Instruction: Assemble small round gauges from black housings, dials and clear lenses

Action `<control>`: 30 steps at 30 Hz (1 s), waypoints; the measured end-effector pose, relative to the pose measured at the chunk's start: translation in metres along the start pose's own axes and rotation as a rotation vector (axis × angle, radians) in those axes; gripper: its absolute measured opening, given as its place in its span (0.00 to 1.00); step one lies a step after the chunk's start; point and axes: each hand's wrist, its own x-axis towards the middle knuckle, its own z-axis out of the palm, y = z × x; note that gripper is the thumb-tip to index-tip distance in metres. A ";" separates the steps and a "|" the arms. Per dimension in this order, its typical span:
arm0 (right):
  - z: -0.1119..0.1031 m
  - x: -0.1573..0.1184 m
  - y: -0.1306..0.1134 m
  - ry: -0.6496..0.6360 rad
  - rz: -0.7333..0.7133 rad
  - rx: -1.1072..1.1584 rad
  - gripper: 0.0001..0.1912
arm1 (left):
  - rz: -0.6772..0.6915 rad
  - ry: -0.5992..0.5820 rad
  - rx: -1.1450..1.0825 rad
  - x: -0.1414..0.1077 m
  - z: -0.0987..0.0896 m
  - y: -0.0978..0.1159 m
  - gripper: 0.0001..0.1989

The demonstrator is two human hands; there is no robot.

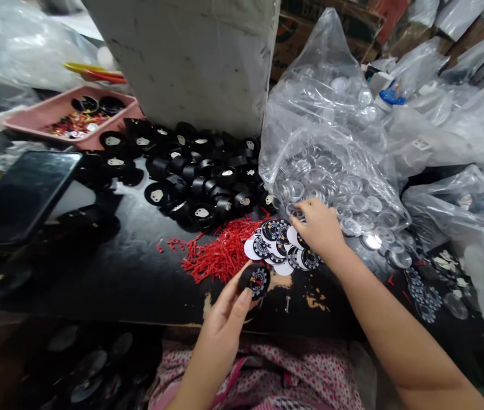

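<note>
Round black gauge [254, 281] being held in left hand [225, 316], between thumb and fingers, dial face being turned upward. Right hand [318, 226] being extended to clear covers [355, 185] at mouth of plastic bag [327, 105]; cannot tell whether cover is being gripped. Printed dials [282, 233] being flanked by red pointers [220, 250], black casings [199, 185] being seen behind.

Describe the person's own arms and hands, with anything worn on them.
The left hand and right hand are bare: no gloves, rings or bracelets visible. Both forearms are uncovered, without visible sleeves or markings. Below them shows white-and-pink patterned cloth, apparently clothing.
</note>
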 end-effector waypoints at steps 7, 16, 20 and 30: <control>-0.020 -0.034 -0.019 0.116 0.021 0.314 0.10 | -0.167 -0.037 -0.283 0.002 0.001 0.009 0.17; -0.020 -0.090 -0.083 -0.216 -0.141 0.531 0.14 | -0.126 -0.130 -0.249 -0.003 0.008 0.017 0.17; -0.018 -0.083 -0.087 -0.218 -0.088 0.466 0.15 | -0.055 -0.166 -0.037 -0.009 0.005 0.016 0.19; -0.004 -0.087 -0.092 -0.144 -0.168 0.348 0.21 | 0.002 -0.175 0.198 -0.018 -0.002 0.020 0.18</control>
